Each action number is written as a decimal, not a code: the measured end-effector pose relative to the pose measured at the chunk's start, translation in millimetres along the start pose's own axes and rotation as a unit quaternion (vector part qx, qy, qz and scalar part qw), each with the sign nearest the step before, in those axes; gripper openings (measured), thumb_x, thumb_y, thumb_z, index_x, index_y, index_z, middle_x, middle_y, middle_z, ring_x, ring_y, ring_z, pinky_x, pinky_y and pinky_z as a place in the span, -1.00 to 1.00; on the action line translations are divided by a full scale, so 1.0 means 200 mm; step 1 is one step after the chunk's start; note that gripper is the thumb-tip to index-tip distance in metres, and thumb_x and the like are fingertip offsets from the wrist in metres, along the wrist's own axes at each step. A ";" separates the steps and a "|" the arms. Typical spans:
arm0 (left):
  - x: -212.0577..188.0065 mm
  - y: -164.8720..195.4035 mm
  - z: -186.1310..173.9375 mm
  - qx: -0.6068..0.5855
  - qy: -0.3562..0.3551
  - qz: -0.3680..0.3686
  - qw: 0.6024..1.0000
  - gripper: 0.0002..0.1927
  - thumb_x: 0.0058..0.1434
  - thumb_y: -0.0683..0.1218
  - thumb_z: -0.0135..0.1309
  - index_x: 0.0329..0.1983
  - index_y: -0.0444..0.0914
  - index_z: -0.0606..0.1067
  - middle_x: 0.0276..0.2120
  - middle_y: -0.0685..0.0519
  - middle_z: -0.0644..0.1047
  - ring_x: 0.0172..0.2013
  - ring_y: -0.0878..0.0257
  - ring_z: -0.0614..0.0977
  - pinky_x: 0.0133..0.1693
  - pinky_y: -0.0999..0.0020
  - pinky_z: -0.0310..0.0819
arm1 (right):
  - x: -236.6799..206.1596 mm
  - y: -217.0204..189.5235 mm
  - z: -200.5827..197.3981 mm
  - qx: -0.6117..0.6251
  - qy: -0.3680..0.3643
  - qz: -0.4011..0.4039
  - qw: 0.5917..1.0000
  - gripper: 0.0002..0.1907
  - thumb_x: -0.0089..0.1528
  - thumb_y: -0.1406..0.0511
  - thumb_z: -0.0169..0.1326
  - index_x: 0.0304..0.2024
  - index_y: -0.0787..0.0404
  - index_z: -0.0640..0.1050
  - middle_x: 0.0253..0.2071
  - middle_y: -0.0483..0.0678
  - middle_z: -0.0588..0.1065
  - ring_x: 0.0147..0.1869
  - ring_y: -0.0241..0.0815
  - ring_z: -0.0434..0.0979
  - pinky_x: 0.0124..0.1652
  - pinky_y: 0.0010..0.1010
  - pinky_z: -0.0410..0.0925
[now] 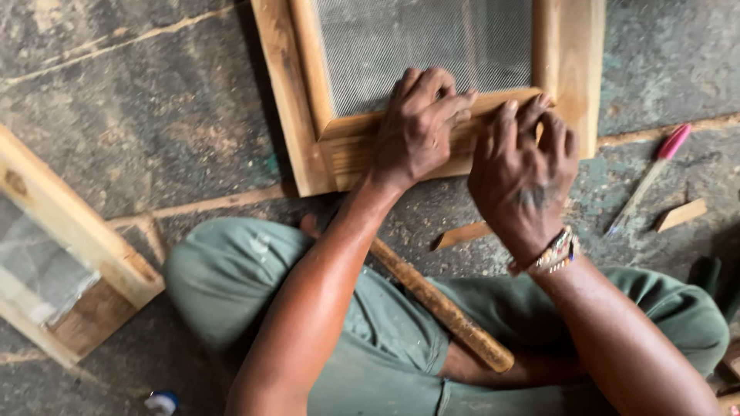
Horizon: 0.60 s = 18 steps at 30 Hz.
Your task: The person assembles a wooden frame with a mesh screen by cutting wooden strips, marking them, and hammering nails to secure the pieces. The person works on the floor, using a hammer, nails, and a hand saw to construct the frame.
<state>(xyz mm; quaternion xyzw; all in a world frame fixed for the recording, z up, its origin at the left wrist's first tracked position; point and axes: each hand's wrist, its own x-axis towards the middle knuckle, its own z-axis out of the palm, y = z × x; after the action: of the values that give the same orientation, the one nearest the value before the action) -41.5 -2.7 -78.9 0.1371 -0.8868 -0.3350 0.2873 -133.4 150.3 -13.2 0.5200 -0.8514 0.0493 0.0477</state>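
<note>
We had both hands on the near rail of the wooden frame (351,146), which lay flat on the floor (139,108) just ahead of our knees. The thin wooden strip (493,104) ran left to right along the inner edge of that rail, against the wire mesh (416,38), its long axis crosswise to our arms and tilted slightly up toward the right.

Our left hand (420,127) lay on top of the strip's left part, fingers curled and pressing down on it, not wrapped round anything. Our right hand (524,169) sat just beside it at the strip's right part, fingertips bent onto the wood in a narrow pinch; whether it gripped something small we could not tell. The two hands were close but not touching.

So the strip lay directly under both hands, forward of the wrists; the right hand was nearer the frame's right corner, the left nearer the middle of the rail.

A wooden handle (443,304) rested across our lap, below both forearms. A pink-handled tool (651,173) and a small wood offcut (680,215) lay on the floor to the right, well apart from the right hand. Another frame (69,254) lay off to the left.
</note>
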 end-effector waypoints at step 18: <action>0.13 0.09 -0.11 -0.156 0.066 -0.020 0.985 -0.77 0.25 -0.19 -0.01 -0.10 -0.23 0.61 -0.23 0.01 0.52 -0.15 0.13 0.54 -0.05 0.19 0.51 | 0.01 -0.26 0.10 -0.025 0.089 0.156 0.983 -0.73 0.24 0.23 0.19 -0.16 0.34 0.59 0.08 0.35 0.54 0.07 0.17 0.53 0.09 -0.02 0.28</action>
<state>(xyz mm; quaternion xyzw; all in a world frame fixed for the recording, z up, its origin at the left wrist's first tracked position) -49.8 -12.0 -43.0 0.1296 -0.7998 -0.4655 0.3560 -87.8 122.8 -30.8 0.3731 -0.9154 0.0808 0.1281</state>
